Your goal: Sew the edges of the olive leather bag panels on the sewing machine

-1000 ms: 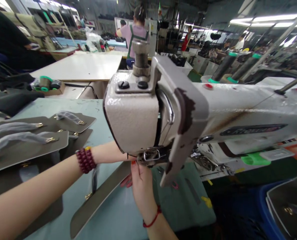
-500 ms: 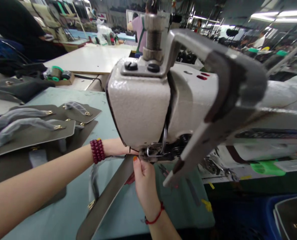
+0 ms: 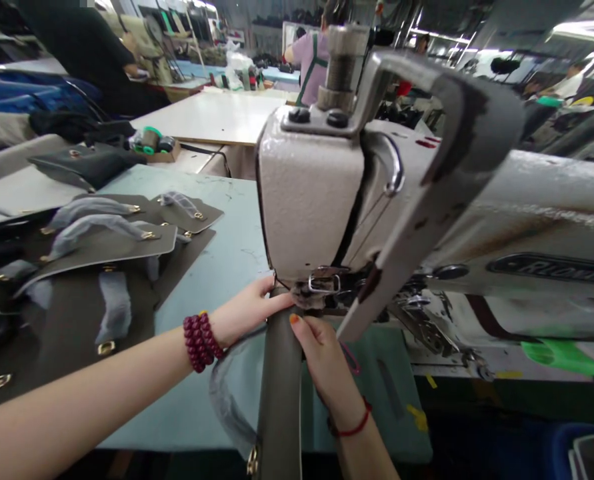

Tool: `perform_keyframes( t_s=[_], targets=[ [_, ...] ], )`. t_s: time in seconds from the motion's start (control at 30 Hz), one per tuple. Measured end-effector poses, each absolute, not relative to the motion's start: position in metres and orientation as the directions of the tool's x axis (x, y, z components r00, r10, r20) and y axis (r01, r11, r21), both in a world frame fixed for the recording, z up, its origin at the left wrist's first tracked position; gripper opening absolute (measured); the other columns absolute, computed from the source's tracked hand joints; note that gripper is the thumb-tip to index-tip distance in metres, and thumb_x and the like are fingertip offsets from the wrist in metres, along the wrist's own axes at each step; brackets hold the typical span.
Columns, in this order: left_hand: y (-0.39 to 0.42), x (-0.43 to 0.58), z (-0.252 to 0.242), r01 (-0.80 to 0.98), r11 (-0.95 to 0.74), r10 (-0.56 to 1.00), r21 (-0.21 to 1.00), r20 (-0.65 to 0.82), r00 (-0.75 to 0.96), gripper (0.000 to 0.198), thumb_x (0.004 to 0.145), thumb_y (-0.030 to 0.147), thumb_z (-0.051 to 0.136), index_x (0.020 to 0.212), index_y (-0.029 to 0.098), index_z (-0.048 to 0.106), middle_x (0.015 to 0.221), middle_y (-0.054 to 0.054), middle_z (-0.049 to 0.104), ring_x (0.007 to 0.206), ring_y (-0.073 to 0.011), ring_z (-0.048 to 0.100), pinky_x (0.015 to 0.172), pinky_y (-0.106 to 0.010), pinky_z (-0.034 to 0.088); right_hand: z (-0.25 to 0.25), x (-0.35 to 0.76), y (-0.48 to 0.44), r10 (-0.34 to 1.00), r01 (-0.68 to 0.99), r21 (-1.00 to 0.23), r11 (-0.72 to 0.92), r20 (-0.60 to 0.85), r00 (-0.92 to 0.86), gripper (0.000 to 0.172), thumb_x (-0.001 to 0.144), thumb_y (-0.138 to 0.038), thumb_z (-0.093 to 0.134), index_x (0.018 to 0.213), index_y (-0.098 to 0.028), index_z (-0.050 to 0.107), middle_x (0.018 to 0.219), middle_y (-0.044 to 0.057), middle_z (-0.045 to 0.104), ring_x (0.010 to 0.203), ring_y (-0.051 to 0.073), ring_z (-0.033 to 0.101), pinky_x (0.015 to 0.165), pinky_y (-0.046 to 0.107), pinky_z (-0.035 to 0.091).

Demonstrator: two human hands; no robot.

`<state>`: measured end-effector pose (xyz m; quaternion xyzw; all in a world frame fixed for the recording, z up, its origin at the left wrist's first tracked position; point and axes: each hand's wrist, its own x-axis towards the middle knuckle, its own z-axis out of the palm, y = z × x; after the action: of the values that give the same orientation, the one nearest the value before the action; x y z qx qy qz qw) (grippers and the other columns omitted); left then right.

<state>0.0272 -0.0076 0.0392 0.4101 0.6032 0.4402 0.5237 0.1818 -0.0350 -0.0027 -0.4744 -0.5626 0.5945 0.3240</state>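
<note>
Our left hand (image 3: pixel 249 308) touches, grip unclear, and our right hand (image 3: pixel 329 363) pinches the grey-brown panel (image 3: pixel 280 393) at lower centre, apparently midway, its far end at the sewing machine (image 3: pixel 311 200), the rest outside.

Centre: bare hands, two (left hand (image 3: pixel 247 309), right hand (image 3: pixel 327 363)). White metal sewing machine (image 3: pixel 311 207), one; round black slotted screws (image 3: pixel 299 115) on top, two. Lower centre: long grey-brown flat panel (image 3: pixel 283 380), one. Left: curved handles in clear plastic wrap (image 3: pixel 99 230), at least five, some partly hidden. Lower right: small yellow scraps (image 3: pixel 418 419), three. Upper left, black-clothed person (image 3: pixel 77 47), one; upper centre, lilac-topped person (image 3: pixel 308 60), one.
</note>
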Motion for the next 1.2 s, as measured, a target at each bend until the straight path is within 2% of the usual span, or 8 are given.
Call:
perform_keyframes(
  t_s=[0.1,0.27,0.4,0.53,0.7,0.9,1.07,1.2],
  targets=[
    [-0.008,0.023,0.039,0.111,0.292,0.953,0.95,-0.299,0.048,0.023,0.061,0.035,0.075,0.078,0.02,0.073,0.079,-0.004,0.072,0.087,-0.0273,0.065,0.075,-0.032,0.051,0.0,0.187,-0.037,0.929,0.173,-0.973,-0.15,-0.199,-0.311,0.039,0.088,-0.045,0.047,0.061,-0.016,0.045,0.06,-0.003,0.036,0.059,0.01,0.034,0.051,0.019,0.028],
    [-0.001,0.009,0.037,0.045,0.333,0.942,0.942,-0.334,0.041,0.019,0.057,0.034,0.077,0.071,0.021,0.073,0.077,-0.006,0.073,0.093,-0.0309,0.064,0.078,-0.035,0.052,0.004,0.191,-0.045,0.939,0.182,-0.973,-0.14,-0.189,-0.288,0.04,0.087,-0.046,0.048,0.059,-0.017,0.042,0.059,-0.003,0.034,0.057,0.009,0.033,0.051,0.02,0.026],
    [-0.009,-0.005,0.014,-0.018,0.357,0.934,0.934,-0.357,-0.014,0.038,0.062,0.04,0.074,0.095,0.021,0.073,0.111,-0.009,0.07,0.11,-0.0328,0.059,0.086,-0.037,0.052,0.004,0.193,-0.054,0.939,0.194,-0.972,-0.134,-0.187,-0.288,0.045,0.088,-0.047,0.047,0.057,-0.019,0.03,0.057,-0.005,0.026,0.055,0.009,0.026,0.049,0.022,0.019],
    [-0.042,-0.014,-0.022,-0.118,0.352,0.932,0.929,-0.359,-0.05,0.068,0.071,0.046,0.07,0.134,0.028,0.05,0.133,-0.009,0.058,0.119,-0.0334,0.055,0.089,-0.04,0.053,0.0,0.197,-0.067,0.927,0.195,-0.972,-0.132,-0.19,-0.322,0.049,0.09,-0.05,0.045,0.056,-0.019,0.029,0.057,-0.005,0.024,0.054,0.008,0.024,0.048,0.023,0.016],
    [-0.068,-0.005,-0.047,0.121,0.197,0.98,0.973,-0.193,-0.045,0.066,0.074,0.044,0.07,0.133,0.022,0.05,0.149,-0.009,0.038,0.135,-0.0332,0.037,0.108,-0.04,0.039,-0.006,0.202,-0.087,0.936,0.226,-0.964,-0.137,-0.201,-0.29,0.049,0.091,-0.051,0.044,0.057,-0.018,0.03,0.057,-0.005,0.026,0.055,0.008,0.025,0.048,0.023,0.017],
    [-0.044,0.026,-0.018,0.123,0.041,0.999,0.992,-0.044,0.02,0.049,0.081,0.047,0.061,0.122,0.022,0.061,0.134,-0.008,0.057,0.128,-0.0288,0.047,0.109,-0.036,0.036,-0.011,0.221,-0.121,0.939,0.298,-0.95,-0.09,-0.18,-0.292,0.051,0.092,-0.056,0.042,0.058,-0.017,0.037,0.056,-0.004,0.033,0.056,0.009,0.033,0.051,0.022,0.022],
    [-0.038,0.043,0.002,-0.021,0.175,0.983,0.984,-0.176,-0.047,0.045,0.083,0.053,0.055,0.11,0.019,0.067,0.123,-0.007,0.065,0.121,-0.0284,0.053,0.102,-0.034,0.04,-0.022,0.258,-0.147,0.929,0.174,-0.95,-0.259,-0.294,-0.225,0.055,0.089,-0.065,0.038,0.079,-0.015,0.057,0.06,0.003,0.058,0.047,0.011,0.05,0.046,0.02,0.031],
    [-0.043,0.049,0.013,-0.062,0.221,0.973,0.973,-0.224,-0.059,0.049,0.082,0.055,0.056,0.108,0.015,0.068,0.114,-0.01,0.069,0.11,-0.0306,0.059,0.092,-0.036,0.046,-0.032,0.273,-0.154,0.953,0.121,-0.952,-0.281,-0.291,-0.079,0.064,0.084,-0.072,0.039,0.086,-0.012,0.059,0.061,0.007,0.063,0.043,0.011,0.053,0.044,0.018,0.033]
  ],
)
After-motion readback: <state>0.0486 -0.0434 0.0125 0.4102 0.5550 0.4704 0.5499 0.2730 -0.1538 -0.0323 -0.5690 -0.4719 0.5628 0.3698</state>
